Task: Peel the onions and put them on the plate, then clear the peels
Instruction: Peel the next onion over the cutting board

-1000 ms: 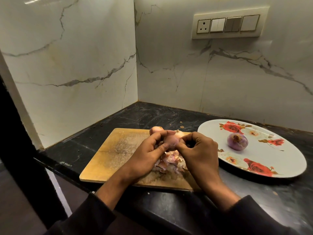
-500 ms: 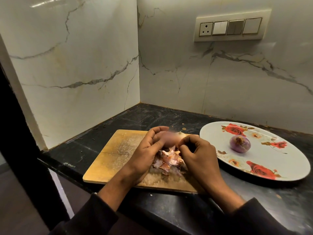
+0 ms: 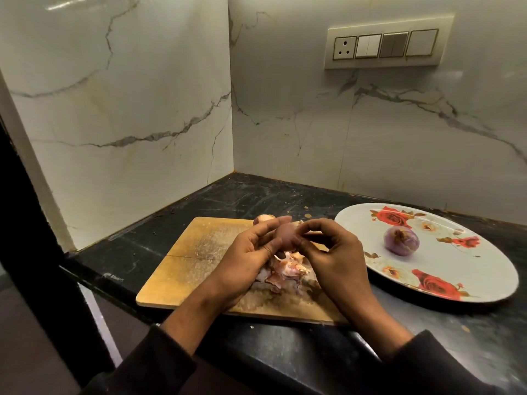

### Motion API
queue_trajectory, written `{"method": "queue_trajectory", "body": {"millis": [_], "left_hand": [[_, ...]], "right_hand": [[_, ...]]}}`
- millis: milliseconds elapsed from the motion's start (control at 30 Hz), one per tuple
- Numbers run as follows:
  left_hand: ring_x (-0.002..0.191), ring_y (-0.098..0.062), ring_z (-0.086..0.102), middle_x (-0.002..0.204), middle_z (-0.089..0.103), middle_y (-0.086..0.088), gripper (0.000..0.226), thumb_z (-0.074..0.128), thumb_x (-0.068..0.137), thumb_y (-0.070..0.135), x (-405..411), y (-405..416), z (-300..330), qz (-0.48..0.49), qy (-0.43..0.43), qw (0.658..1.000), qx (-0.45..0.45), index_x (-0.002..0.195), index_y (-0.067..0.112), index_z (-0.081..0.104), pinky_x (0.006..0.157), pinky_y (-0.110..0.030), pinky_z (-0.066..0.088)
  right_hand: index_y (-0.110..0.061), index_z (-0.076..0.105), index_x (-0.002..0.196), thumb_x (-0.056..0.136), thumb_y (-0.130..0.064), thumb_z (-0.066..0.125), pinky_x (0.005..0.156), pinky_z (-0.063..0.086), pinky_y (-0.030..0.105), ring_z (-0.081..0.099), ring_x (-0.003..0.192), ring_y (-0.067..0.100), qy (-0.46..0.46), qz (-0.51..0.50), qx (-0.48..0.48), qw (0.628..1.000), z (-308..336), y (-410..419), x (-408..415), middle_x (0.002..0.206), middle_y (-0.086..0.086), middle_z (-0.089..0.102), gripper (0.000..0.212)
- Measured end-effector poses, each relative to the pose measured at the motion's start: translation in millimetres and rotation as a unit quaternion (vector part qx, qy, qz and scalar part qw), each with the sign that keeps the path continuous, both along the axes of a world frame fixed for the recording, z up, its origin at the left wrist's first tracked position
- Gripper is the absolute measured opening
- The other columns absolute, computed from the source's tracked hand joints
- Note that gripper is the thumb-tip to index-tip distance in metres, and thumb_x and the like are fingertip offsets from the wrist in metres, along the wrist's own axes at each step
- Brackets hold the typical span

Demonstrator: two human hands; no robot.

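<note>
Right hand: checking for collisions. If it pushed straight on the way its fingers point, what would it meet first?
The right hand points leftward at the onion it already pinches; beyond that, the left hand.

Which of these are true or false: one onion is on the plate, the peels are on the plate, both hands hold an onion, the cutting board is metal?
1. One peeled onion lies on the floral plate. True.
2. The peels are on the plate. False: they lie piled on the cutting board.
3. The left hand and right hand both hold an onion. True.
4. The cutting board is metal. False: it looks wooden.
</note>
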State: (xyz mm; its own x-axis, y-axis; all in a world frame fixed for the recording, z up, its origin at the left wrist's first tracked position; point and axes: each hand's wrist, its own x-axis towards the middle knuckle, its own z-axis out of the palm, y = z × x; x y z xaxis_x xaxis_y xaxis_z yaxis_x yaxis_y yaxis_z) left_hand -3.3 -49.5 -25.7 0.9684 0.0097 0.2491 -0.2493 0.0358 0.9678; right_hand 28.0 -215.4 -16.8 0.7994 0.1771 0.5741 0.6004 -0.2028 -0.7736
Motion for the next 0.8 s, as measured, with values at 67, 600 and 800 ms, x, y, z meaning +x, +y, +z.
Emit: {"method": "queue_trajectory", "body": {"millis": [67,600,800], "left_hand": [[0.123,-0.035,0.061,0.126,0.070,-0.005,0.039,0.052,0.100,0.007,0.3,0.7,-0.6,0.006,0.006,1.000,-0.006,0.136,0.017,0.059,0.108,-0.055,0.046],[0.126,-0.050,0.049,0.128,0.069,-0.002,0.039,0.052,0.101,0.006,0.2,0.7,-0.2,0.004,0.011,1.000,0.016,0.136,0.018,0.061,0.106,-0.063,0.043],[0.123,-0.043,0.056,0.126,0.070,-0.003,0.040,0.053,0.100,0.006,-0.9,0.5,-0.6,0.011,0.021,0.999,0.027,0.137,0.017,0.059,0.104,-0.060,0.047]], "right_hand": [[-0.023,0.074,0.095,0.081,-0.010,0.081,0.078,0.061,0.028,0.072,0.090,0.005,0.007,0.011,-0.001,1.000,0.0,-0.5,0.6,0.095,-0.007,0.073,0.020],[-0.025,0.072,0.081,0.080,0.005,0.076,0.070,0.063,0.037,0.072,0.083,0.013,0.088,0.054,0.069,0.992,4.7,-3.4,-1.1,0.092,-0.002,0.072,0.031],[-0.030,0.072,0.075,0.075,0.007,0.080,0.071,0.061,0.036,0.071,0.083,0.013,0.038,0.027,0.061,0.997,3.6,-4.0,1.1,0.086,-0.009,0.070,0.038]]}}
